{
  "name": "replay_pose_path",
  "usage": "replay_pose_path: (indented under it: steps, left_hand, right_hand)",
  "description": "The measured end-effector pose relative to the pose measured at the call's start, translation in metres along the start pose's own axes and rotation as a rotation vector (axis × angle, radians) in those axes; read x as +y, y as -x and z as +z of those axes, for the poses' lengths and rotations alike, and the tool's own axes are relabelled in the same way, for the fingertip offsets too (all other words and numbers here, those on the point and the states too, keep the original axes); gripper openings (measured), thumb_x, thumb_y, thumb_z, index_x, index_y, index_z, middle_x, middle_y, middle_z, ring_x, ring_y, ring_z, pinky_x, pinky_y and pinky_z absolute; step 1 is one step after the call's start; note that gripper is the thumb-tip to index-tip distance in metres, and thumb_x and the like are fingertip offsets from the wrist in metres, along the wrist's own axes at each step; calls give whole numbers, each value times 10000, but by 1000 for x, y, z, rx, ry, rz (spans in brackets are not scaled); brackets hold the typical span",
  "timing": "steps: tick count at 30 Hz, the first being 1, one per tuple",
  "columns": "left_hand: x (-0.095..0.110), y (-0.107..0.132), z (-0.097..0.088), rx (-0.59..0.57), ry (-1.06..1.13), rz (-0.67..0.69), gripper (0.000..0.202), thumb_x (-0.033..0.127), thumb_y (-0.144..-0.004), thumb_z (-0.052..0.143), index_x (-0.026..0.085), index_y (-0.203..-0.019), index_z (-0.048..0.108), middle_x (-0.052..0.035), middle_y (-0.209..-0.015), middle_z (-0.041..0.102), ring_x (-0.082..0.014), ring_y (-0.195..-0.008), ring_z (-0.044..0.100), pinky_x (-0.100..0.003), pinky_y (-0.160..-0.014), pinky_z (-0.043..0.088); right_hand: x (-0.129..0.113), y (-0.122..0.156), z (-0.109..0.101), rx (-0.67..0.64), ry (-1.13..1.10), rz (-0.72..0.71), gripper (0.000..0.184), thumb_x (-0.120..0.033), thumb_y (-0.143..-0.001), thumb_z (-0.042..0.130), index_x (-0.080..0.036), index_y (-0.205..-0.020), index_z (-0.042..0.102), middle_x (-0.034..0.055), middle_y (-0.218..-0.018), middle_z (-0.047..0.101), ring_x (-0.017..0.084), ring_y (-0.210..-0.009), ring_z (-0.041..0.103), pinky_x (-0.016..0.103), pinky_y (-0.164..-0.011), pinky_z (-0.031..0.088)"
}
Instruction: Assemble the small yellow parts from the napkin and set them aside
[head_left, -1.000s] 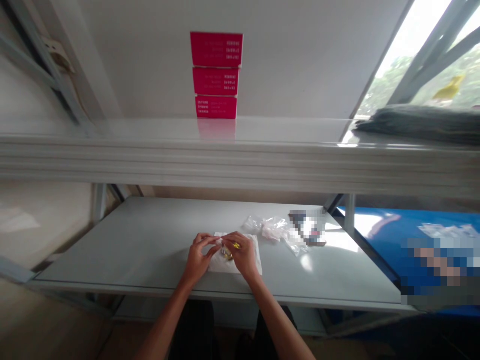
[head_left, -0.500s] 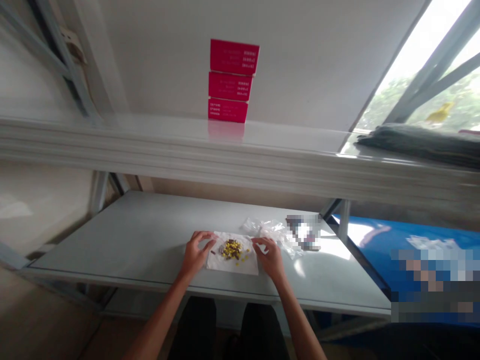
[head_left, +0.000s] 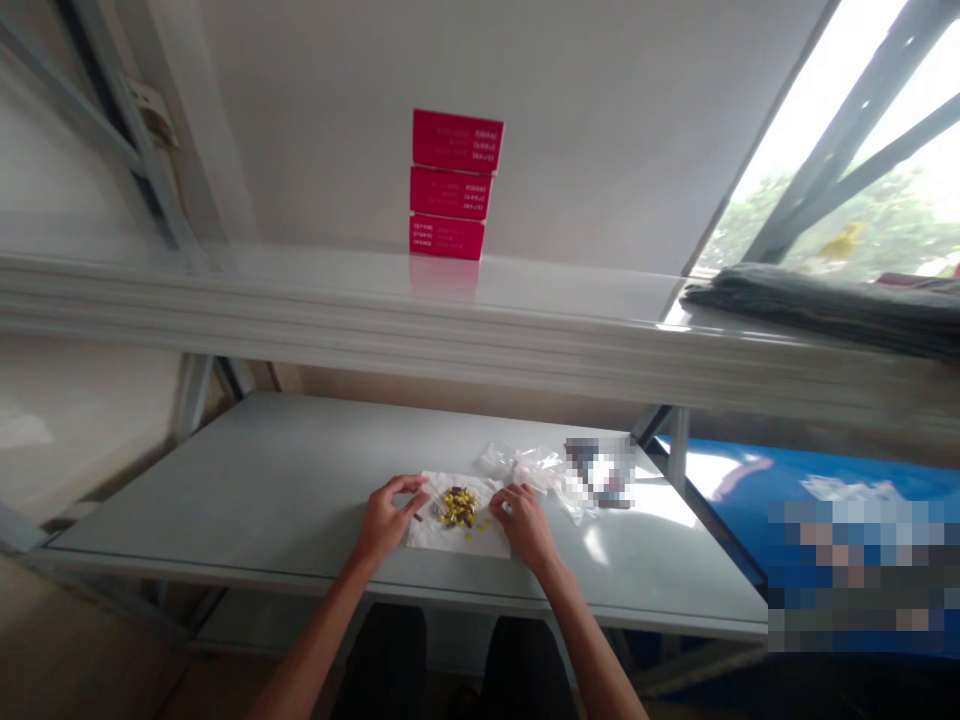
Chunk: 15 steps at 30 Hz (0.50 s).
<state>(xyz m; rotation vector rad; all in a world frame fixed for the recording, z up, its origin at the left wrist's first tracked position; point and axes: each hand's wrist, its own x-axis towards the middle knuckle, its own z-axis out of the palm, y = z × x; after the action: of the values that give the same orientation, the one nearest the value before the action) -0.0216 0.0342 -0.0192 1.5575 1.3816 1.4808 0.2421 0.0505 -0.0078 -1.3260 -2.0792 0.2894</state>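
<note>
A heap of yellow and dark brown capsules [head_left: 458, 507] lies on a white paper sheet [head_left: 450, 541], with a few loose yellow ones to its right. My left hand [head_left: 388, 515] rests at the sheet's left edge. Its thumb and forefinger curve toward each other with a gap between them, close to a single dark capsule [head_left: 418, 518]. Over the sheet's right side, my right hand [head_left: 523, 519] has its fingertips pinched together beside the loose capsules. Whatever may be between those fingertips is too small to make out.
Crumpled clear plastic [head_left: 525, 465] lies behind my right hand, beside a blurred-out item [head_left: 600, 472]. Overhead, a shelf [head_left: 337, 325] crosses the view, bearing stacked red boxes [head_left: 450, 190] and a folded dark cloth [head_left: 810, 305]. A blue surface [head_left: 720, 480] adjoins at right.
My right hand has moved left over the sheet, and its fingers have closed into a pinch near the loose capsules. My left hand stays by the left edge. The view has shifted slightly.
</note>
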Motion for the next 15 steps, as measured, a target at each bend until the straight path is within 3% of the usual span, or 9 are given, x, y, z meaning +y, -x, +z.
replay_pose_path:
  steps: [5, 10, 15]
  left_hand:
    - [0, -1, -1, -30, -47, 33, 303, 453, -772, 748, 205, -946, 767, -68, -935, 773, -242, -892, 713, -355, -860, 554]
    - [5, 0, -2, -64, -23, 25, 334, 477, -785, 736, 198, -965, 766, -82, -982, 777, -258, -946, 716, -363, -882, 544]
    - [5, -1, -1, -64, 1, 1, 338, 480, -788, 734, 201, -976, 760, -78, -995, 778, -258, -958, 719, -360, -878, 547]
  right_hand:
    - [-26, -12, 5, 76, -177, -43, 144, -167, -915, 590, -203, -824, 695, 58, -854, 697, 221, -845, 621, 363, -860, 457]
    - [-66, -31, 22, -14, -312, -150, 157, -183, -919, 615, -232, -823, 727, 40, -848, 706, 203, -842, 642, 322, -826, 477]
    - [-70, -32, 29, -69, -417, -134, 199, -212, -935, 589, -279, -924, 777, 44, -953, 684, 174, -812, 657, 262, -724, 515]
